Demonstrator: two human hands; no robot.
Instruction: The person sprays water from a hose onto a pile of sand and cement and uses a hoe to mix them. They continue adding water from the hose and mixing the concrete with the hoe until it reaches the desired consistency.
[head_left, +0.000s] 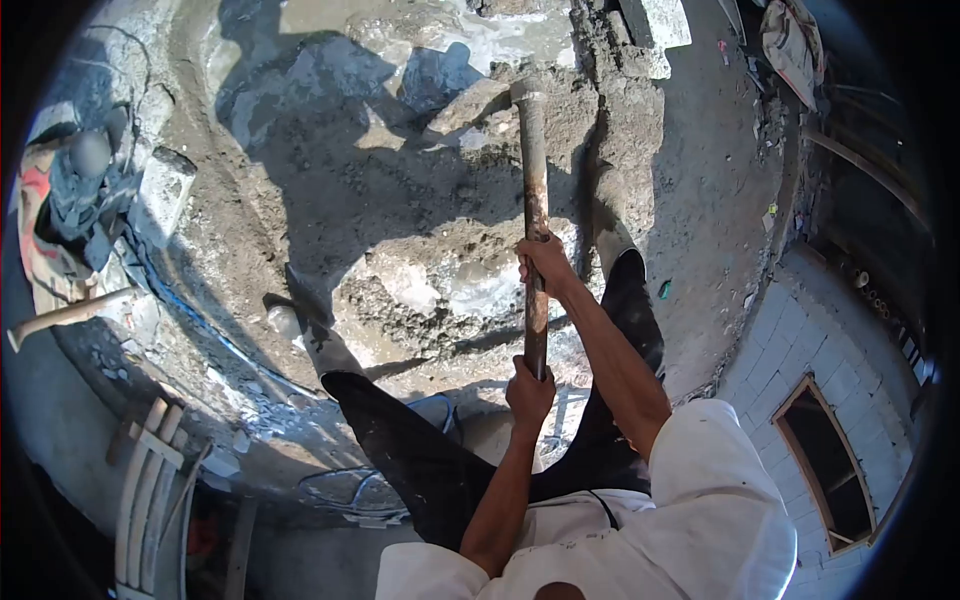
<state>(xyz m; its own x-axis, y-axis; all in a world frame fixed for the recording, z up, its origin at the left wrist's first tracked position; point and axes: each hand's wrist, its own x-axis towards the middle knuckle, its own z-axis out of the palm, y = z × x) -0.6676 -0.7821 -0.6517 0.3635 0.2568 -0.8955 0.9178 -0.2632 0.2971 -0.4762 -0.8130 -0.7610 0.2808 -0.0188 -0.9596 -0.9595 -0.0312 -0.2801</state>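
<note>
A long-handled hoe (534, 165) stretches away from me over the wet grey mortar (370, 195). My right hand (545, 262) wraps round the middle of its handle. Closer to my body, my left hand (530, 392) grips the handle near its end. At the far end a round collar shows; the blade is caked or sunk in the mortar, and its outline is hard to make out. The mortar lies in rough heaps, partly under shadow, between and beyond my boots (615, 215).
Blue hose (205, 325) runs along the left, near a torn sack (50, 265) and another wooden handle (70, 318). A wooden ladder-like frame (150, 490) stands at lower left. To the right rises a block wall (790, 340) with a framed opening.
</note>
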